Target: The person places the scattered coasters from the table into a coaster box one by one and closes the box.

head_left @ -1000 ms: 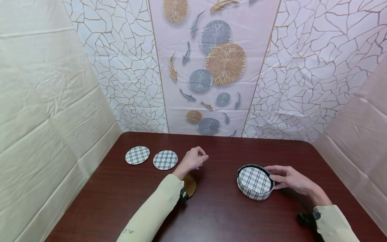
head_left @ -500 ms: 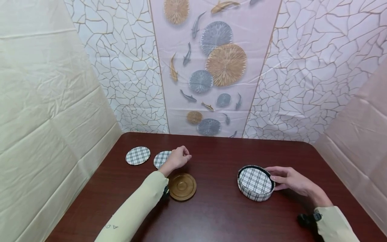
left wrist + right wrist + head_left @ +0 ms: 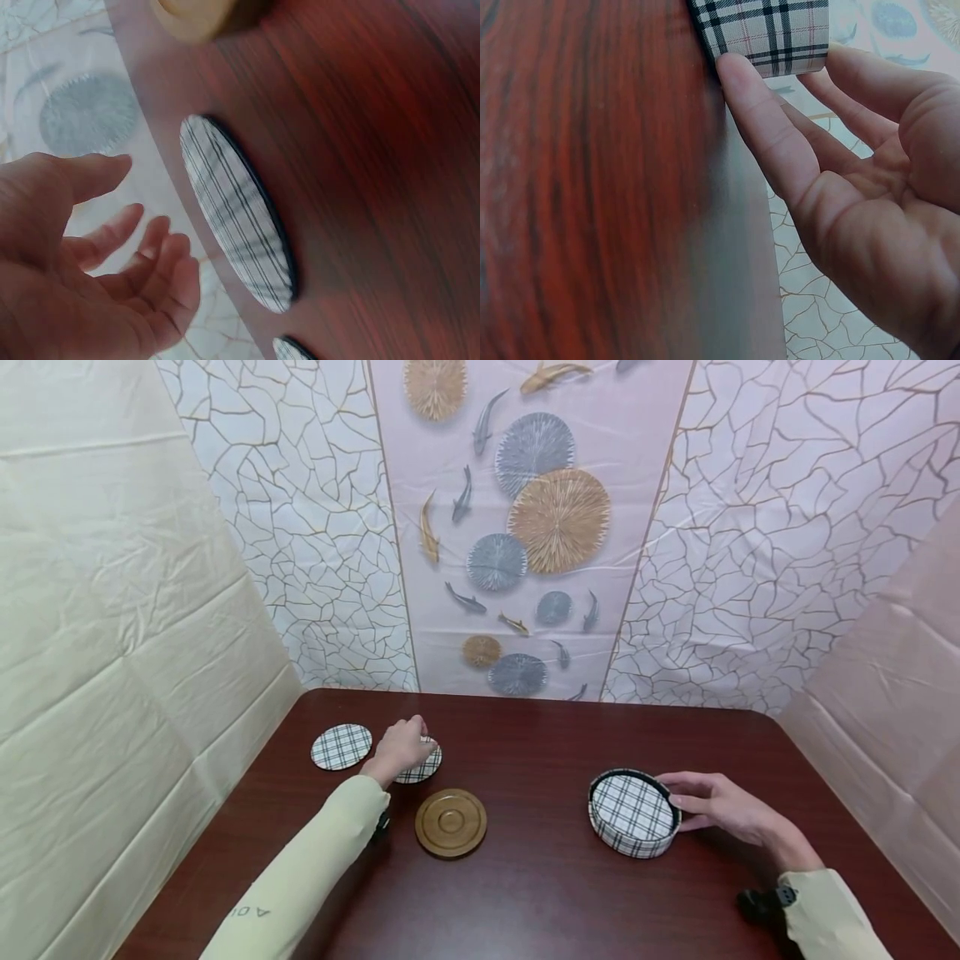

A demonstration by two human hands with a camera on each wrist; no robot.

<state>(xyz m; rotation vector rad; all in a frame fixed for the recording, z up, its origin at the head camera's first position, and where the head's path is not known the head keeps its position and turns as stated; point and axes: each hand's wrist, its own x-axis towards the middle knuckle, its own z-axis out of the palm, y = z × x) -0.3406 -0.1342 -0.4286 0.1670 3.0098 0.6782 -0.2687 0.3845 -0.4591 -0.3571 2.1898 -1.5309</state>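
Observation:
My left hand [image 3: 401, 750] is over a round plaid coaster [image 3: 422, 767] on the table, partly hiding it in the head view. Its fingers are loosely bent and hold nothing; the left wrist view has this coaster [image 3: 236, 214] lying flat, apart from the fingertips. My right hand [image 3: 723, 806] holds the right side of a round plaid coaster holder [image 3: 633, 845], in which a plaid coaster [image 3: 632, 806] lies on top. From the right wrist, fingertips [image 3: 739, 71] show against the holder's checked wall [image 3: 776, 34].
Another plaid coaster [image 3: 341, 747] lies at the far left. A round brown wooden coaster or lid [image 3: 451, 823] with ringed grooves sits in front of the left hand. The dark red wooden table [image 3: 525, 893] is bounded by cloth-covered walls on the left, right and back.
My left hand has moved left from above the middle of the table, past the wooden disc, to over the second plaid coaster. My right hand and the holder have stayed still.

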